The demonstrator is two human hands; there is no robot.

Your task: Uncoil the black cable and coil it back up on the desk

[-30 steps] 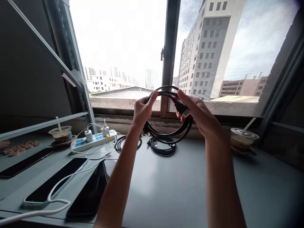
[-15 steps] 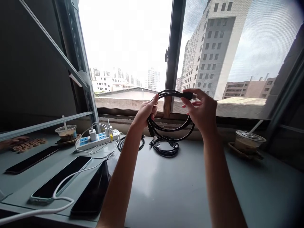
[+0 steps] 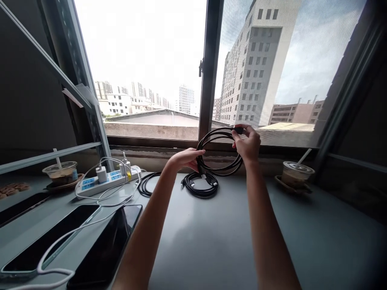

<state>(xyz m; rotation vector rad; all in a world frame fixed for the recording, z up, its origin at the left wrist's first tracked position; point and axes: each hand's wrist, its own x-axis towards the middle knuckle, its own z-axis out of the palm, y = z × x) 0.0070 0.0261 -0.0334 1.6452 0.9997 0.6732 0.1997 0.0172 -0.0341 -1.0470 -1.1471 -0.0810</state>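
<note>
A looped black cable (image 3: 229,170) hangs upright between my hands in front of the window ledge. My right hand (image 3: 248,144) pinches its black connector (image 3: 238,130) at the upper right of the loops, between thumb and fingers. On the left side of the coil, my left hand (image 3: 185,158) holds the loops, thumb stretched along the near side and fingers partly hidden. The cable's other connector (image 3: 203,175) dangles at the lower left. Just below lies a second coiled black cable (image 3: 202,193) on the table. A third black cable coil (image 3: 145,187) is partly behind my left forearm.
A white power strip (image 3: 110,183) with chargers and white cords stands at the left. Phones, including a large black one (image 3: 104,245), lie at the front left. Drink cups stand on saucers, one at the right (image 3: 298,173), another at the left (image 3: 62,172). A metal shelf frame (image 3: 99,121) rises beside the window.
Both hands have moved slightly lower in view, and the loops have spread into a rounder ring. My left thumb has straightened. The view has shifted right.
</note>
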